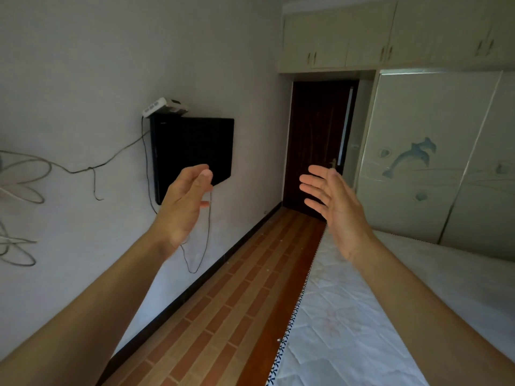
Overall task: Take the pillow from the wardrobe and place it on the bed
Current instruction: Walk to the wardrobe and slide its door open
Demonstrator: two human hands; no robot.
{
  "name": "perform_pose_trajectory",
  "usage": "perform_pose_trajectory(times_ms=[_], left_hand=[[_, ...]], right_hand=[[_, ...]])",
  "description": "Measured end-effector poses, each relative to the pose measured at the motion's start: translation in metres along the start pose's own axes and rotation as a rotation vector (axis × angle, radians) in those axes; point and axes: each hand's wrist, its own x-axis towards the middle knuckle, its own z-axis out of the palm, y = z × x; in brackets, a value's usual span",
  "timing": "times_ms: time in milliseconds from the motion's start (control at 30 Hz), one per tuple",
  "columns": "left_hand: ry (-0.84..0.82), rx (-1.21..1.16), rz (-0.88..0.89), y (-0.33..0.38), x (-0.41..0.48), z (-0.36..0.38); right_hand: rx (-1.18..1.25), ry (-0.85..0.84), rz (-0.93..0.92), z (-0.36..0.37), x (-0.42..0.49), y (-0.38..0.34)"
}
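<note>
Pillow is nowhere to be seen from the head camera; the wardrobe (pixel 434 154) that would hold it stands at the far right with its pale sliding doors shut, a blue dolphin decal (pixel 409 157) on the nearer panel. Above it runs a row of cream overhead cabinets (pixel 362 34), also shut. The bed (pixel 348 316) fills the lower right, its white quilted mattress bare, its patterned edge running along the strip of wood-look floor (pixel 223 310).

Both bare arms reach forward at chest height. The left hand (pixel 185 201) is raised with fingers loosely curled and parted, thumb up, gripping nothing. The right hand (pixel 334 207) is held flat and wide, fingers spread and pointing left, palm turned inward, also gripping nothing. The two hands are well apart from each other.

Behind the left hand a dark television (pixel 192 151) hangs on the grey wall, a small white box (pixel 164 107) resting on its top edge, cables trailing down. A dark wooden door (pixel 317 143) closes the far end of the room.
</note>
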Motion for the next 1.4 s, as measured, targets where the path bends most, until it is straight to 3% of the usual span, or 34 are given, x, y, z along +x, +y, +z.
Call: perform_pose_trajectory(times_ms=[400,767,1133,1400], left_hand=[[0.010,0.062,0.013,-0.072,0.138,-0.040],[-0.050,0.059,0.023,-0.163,0.252,-0.079],[-0.174,-0.015,0.093,-0.245,0.373,-0.140],[-0.297,-0.126,0.076,-0.299,0.443,-0.116]], right_hand=[[0.095,-0.031,-0.023,0.077,0.140,0.081],[0.038,0.046,0.017,0.144,0.239,0.147],[-0.014,0.205,0.029,0.236,0.317,0.197],[-0.126,0.313,0.006,0.244,0.361,0.216]])
